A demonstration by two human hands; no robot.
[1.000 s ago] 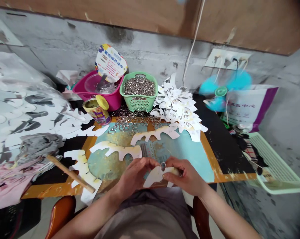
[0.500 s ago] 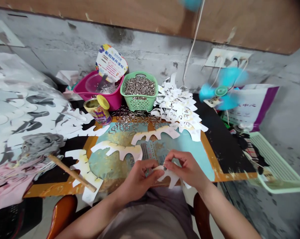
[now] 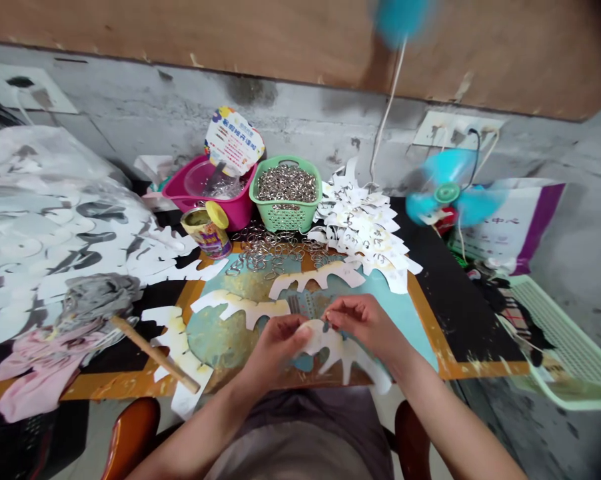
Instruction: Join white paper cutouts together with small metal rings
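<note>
Over the table's front edge, my left hand point(image 3: 283, 343) pinches one end of a white scalloped cut-out point(image 3: 348, 357), thumb on top. My right hand point(image 3: 358, 323) is closed at the cut-out's upper edge, its fingertips on a small grey piece that looks like a metal ring point(image 3: 325, 325); the fingers partly hide it. The rest of the cut-out hangs below my right hand. Similar cut-outs with yellowish, notched edges lie just beyond: one flat cut-out point(image 3: 240, 308) to the left, another cut-out point(image 3: 316, 279) farther back. Loose metal rings point(image 3: 275, 250) are scattered behind them.
A green basket point(image 3: 286, 217) full of rings stands beside a magenta basket point(image 3: 238, 213) and an open tin point(image 3: 208, 233). Stacked cut-outs point(image 3: 365, 220) lie right of these. A turning blue fan point(image 3: 448, 192) is at right. A wooden stick point(image 3: 155, 353) and cloths point(image 3: 95, 300) lie left.
The cut-out between my hands has been tilted up, and more of its scalloped side shows. My right hand keeps its pinch at the upper edge. The whole view has shifted slightly.
</note>
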